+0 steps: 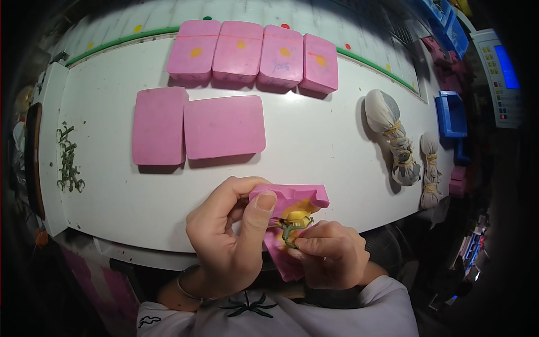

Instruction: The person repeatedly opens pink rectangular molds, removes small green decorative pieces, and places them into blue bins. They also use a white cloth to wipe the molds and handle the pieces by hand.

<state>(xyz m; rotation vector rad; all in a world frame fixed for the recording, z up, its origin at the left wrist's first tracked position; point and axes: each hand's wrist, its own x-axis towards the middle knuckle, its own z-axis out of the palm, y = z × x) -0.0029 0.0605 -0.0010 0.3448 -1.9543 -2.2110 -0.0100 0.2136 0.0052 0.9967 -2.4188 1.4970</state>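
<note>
Close to the table's front edge, my left hand (233, 238) grips a pink rubber mold (292, 194), its thumb pressing on the mold's left side. The mold is bent open, showing a yellow patch (300, 210) inside. Between thumb and fingers, my right hand (334, 253) pinches a small curved green wax piece (288, 231) at the mold's opening. Whether part of that piece still sits in the mold, I cannot tell. Part of the mold hangs down between my hands. Beyond them lie two closed pink molds (224, 126), one flat and wide, one upright in outline.
Several pink molds with yellow dots (238, 53) stand in a row at the back. Small green wax pieces (68, 163) lie at the left. Two banded cloth bundles (387, 112) rest at the right, near a blue bin (452, 112) and a panel with a blue screen (508, 66).
</note>
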